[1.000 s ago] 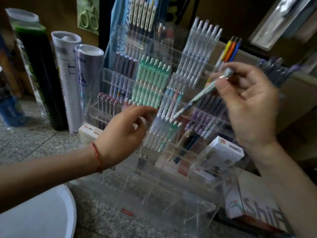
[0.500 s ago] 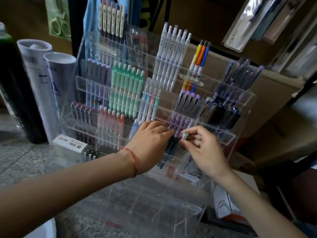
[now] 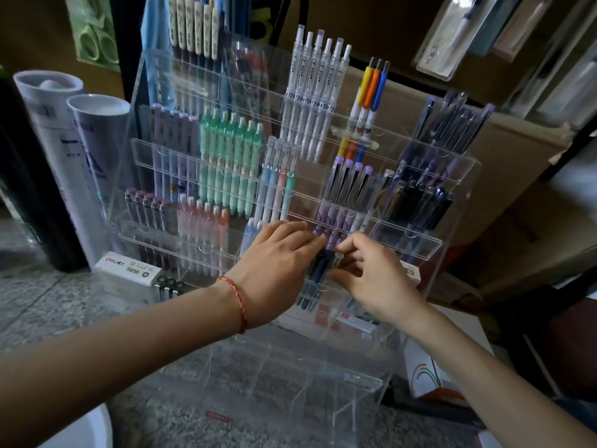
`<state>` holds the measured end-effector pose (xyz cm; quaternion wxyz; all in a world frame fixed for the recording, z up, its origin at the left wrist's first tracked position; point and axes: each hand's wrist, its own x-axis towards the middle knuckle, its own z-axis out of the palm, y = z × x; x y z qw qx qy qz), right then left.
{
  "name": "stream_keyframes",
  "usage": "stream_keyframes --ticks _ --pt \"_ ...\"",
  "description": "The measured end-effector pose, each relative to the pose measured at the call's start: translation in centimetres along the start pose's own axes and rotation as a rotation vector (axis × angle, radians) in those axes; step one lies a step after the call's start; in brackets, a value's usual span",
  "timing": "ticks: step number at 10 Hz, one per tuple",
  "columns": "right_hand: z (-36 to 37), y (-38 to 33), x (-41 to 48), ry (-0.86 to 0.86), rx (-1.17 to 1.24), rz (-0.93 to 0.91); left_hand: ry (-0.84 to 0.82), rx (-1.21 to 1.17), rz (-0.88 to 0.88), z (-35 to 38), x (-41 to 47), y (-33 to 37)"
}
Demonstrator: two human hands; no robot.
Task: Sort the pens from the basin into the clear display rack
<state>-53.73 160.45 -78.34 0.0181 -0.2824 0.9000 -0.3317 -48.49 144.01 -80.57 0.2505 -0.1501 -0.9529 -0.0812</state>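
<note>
My right hand [image 3: 371, 279] pinches a pen [image 3: 338, 256] by its top, seating it beside dark pens [image 3: 318, 265] low in the clear display rack [image 3: 416, 244]. My left hand [image 3: 277, 257] steadies them with straight fingers. Next, I judge: let go gently, then reach for the basin [image 3: 97, 428].

The white basin [image 3: 87, 431] is cut off at the lower left corner. The pen [image 3: 337, 257] pinched by the right hand [image 3: 378, 279] is mostly hidden by fingers [image 3: 354, 243]; some display rack [image 3: 420, 250] slots are covered by the left hand [image 3: 277, 263].
</note>
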Motion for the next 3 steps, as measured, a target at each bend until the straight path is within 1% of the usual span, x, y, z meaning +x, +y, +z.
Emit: stream_keyframes --ticks 1,2,3 --pt "-0.3 -0.3 -0.1 -0.005 -0.056 -0.046 0.001 -0.038 0.004 0.0 -0.2 -0.2" --pt "-0.4 -1.0 -0.6 -0.017 -0.189 -0.102 0.036 -0.148 0.027 -0.5 -0.9 -0.5" --pt "-0.8 -2.0 -0.7 0.089 -0.306 -0.197 0.127 -0.236 0.025 -1.3 -2.4 -1.6"
